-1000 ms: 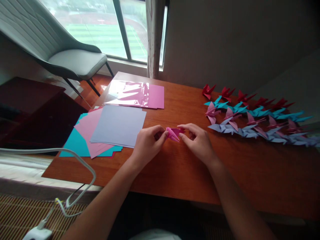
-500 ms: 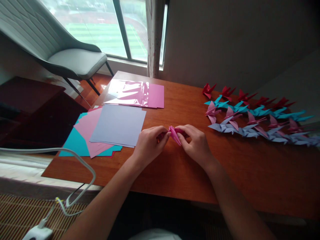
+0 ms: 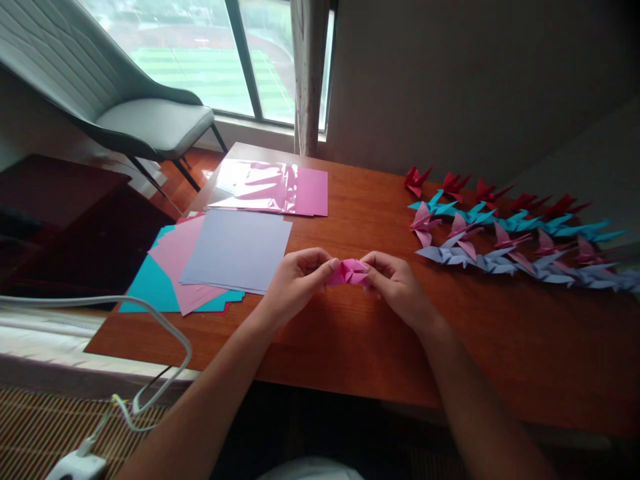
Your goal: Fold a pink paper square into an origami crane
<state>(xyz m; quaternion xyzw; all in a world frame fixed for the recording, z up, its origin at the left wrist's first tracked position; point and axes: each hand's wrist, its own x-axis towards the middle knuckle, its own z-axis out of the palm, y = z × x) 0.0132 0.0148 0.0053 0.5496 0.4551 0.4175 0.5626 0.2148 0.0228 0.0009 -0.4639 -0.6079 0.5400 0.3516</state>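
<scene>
A small folded piece of bright pink origami paper [image 3: 353,271] is stretched between my two hands above the wooden table. My left hand [image 3: 303,283] pinches its left end between thumb and fingers. At the opposite end, my right hand [image 3: 393,283] grips it the same way. Folds and a crease show in the paper's middle; the ends are hidden by my fingers. Off to the right stand rows of folded paper cranes, with red cranes [image 3: 455,185], turquoise cranes [image 3: 481,213], pink cranes [image 3: 463,235] and lavender cranes [image 3: 493,260].
Lavender sheets [image 3: 237,250] lie left of my hands, over pink sheets [image 3: 175,257] and turquoise sheets [image 3: 145,287]. Behind them is a clear packet [image 3: 270,187] with magenta paper. A white cable [image 3: 170,323] loops near the table's left edge. A grey chair [image 3: 155,120] stands by the window.
The pink paper was narrow and pointed, tilted between my fingertips; now it is spread wider and flatter. Both hands have shifted their hold to its two ends. The cranes and sheets have stayed put.
</scene>
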